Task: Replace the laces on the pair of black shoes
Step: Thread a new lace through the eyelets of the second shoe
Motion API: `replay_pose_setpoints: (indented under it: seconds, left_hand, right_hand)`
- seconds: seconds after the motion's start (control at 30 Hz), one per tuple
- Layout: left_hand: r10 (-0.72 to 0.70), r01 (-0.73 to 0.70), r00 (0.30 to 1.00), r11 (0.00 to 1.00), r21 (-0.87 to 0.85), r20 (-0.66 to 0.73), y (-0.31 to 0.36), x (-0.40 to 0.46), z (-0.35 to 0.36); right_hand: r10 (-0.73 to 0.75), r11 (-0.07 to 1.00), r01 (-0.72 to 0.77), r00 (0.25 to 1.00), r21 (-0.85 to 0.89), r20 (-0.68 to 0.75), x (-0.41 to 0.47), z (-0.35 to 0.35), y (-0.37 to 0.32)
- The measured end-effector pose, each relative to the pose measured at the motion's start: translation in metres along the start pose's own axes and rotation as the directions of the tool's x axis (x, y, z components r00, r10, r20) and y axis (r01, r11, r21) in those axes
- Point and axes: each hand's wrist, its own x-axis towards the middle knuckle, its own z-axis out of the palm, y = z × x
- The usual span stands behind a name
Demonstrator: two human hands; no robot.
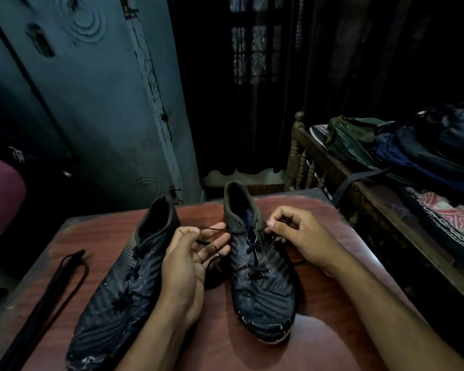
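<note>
both black shoes sit on the red-brown table (pixel 332 344), toes toward the person. the left hand (pixel 190 261) pinches one end of the lace (pixel 217 230) by the right shoe (pixel 257 266) – the right hand (pixel 295 231) pinches the other. the lace looks thin, limp and light; best held near its tip. eyelets are lost in the dim light, and the left shoe (pixel 121 287) has its toe cut off.

A: What is the person wearing on the arms?

B: Nothing that shows. Both forearms are bare from the near edge up to the wrists (no sleeve, cuff, watch or band).

A: And the hands?

B: The left hand (pixel 189 257) and right hand (pixel 296 232) are bare too, with short-trimmed nails.
</note>
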Motion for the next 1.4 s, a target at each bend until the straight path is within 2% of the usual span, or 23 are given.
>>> replay_pose_setpoints:
  seconds: [0.1,0.17,0.23,0.27,0.37,0.47,0.53,0.7,0.8,0.87,0.9,0.97,1.07,1.1,1.13,1.2,1.23,1.3,1.33,1.4]
  left_hand:
    - [0.097,-0.111,0.992,0.977,0.181,0.085,-0.004,-0.001,0.0]
    - [0.18,-0.235,0.969,0.889,0.392,0.172,-0.007,-0.001,-0.001]
    - [0.213,-0.316,0.945,0.785,0.533,0.246,-0.009,-0.003,-0.001]
    - [0.223,-0.328,0.942,0.764,0.555,0.25,-0.011,-0.004,-0.001]
    - [0.21,-0.299,0.952,0.799,0.522,0.223,-0.012,-0.003,-0.004]
    - [0.221,-0.369,0.927,0.69,0.623,0.304,-0.01,0.0,-0.007]
    - [0.248,-0.395,0.918,0.632,0.667,0.308,-0.011,-0.001,-0.007]
    - [0.23,-0.292,0.956,0.747,0.598,0.179,-0.016,0.0,-0.008]
    - [0.189,-0.229,0.973,0.853,0.469,0.13,-0.014,0.002,-0.004]
    - [0.215,-0.25,0.968,0.847,0.469,0.129,-0.015,0.003,-0.004]
    - [0.234,-0.271,0.963,0.806,0.526,0.137,-0.015,0.003,-0.007]
    - [0.286,-0.33,0.94,0.64,0.694,0.184,-0.012,0.0,-0.013]
    - [0.299,-0.344,0.929,0.474,0.811,0.219,0.002,-0.018,-0.014]
    - [0.306,-0.372,0.914,0.363,0.854,0.268,0.006,-0.023,-0.015]
    - [0.288,-0.398,0.897,0.2,0.895,0.334,0.011,-0.031,-0.017]
    - [0.162,-0.412,0.894,-0.071,0.909,0.418,0.023,-0.049,-0.018]
    - [0.086,-0.403,0.904,-0.161,0.901,0.419,0.029,-0.06,-0.017]
    - [0.024,-0.395,0.911,-0.241,0.886,0.412,0.045,-0.081,-0.015]
    - [0.023,-0.411,0.904,-0.234,0.881,0.427,0.052,-0.09,-0.012]
    - [0.06,-0.447,0.887,-0.142,0.883,0.458,0.066,-0.106,-0.008]
  right_hand:
    - [0.01,0.999,-0.01,1.0,-0.035,-0.006,0.0,0.004,-0.002]
    - [-0.002,0.998,0.001,1.0,-0.056,-0.01,-0.001,0.006,-0.004]
    - [-0.005,0.997,0.003,1.0,-0.079,-0.03,-0.002,0.007,-0.007]
    - [-0.003,0.996,-0.001,0.999,-0.091,-0.043,-0.002,0.008,-0.008]
    - [0.008,0.992,-0.017,0.997,-0.123,-0.079,-0.004,0.009,-0.012]
    - [0.004,0.994,-0.015,0.995,-0.111,-0.098,-0.004,0.01,-0.013]
    - [-0.014,0.994,0.003,0.995,-0.112,-0.096,-0.004,0.012,-0.014]
    - [-0.029,0.99,0.013,0.993,-0.139,-0.114,-0.005,0.014,-0.013]
    - [-0.024,0.993,0.008,0.991,-0.12,-0.13,-0.006,0.014,-0.01]
    - [-0.028,0.993,0.011,0.99,-0.119,-0.142,-0.006,0.015,-0.008]
    - [-0.031,0.991,0.011,0.988,-0.131,-0.151,-0.005,0.017,-0.007]
    - [-0.05,0.985,0.018,0.981,-0.17,-0.185,-0.006,0.019,-0.006]
    - [-0.078,0.975,0.034,0.978,-0.221,-0.196,-0.007,0.019,-0.005]
    - [-0.084,0.97,0.037,0.978,-0.241,-0.192,-0.006,0.018,-0.004]
    - [-0.092,0.969,0.044,0.977,-0.245,-0.19,-0.007,0.018,-0.004]
    - [-0.103,0.96,0.05,0.978,-0.274,-0.183,-0.008,0.018,-0.004]
    - [-0.104,0.951,0.047,0.979,-0.305,-0.175,-0.009,0.019,-0.004]
    - [-0.117,0.918,0.048,0.981,-0.394,-0.153,-0.013,0.022,-0.008]
    - [-0.136,0.893,0.054,0.979,-0.447,-0.152,-0.014,0.023,-0.007]
    - [-0.159,0.855,0.046,0.971,-0.516,-0.176,-0.021,0.024,-0.009]
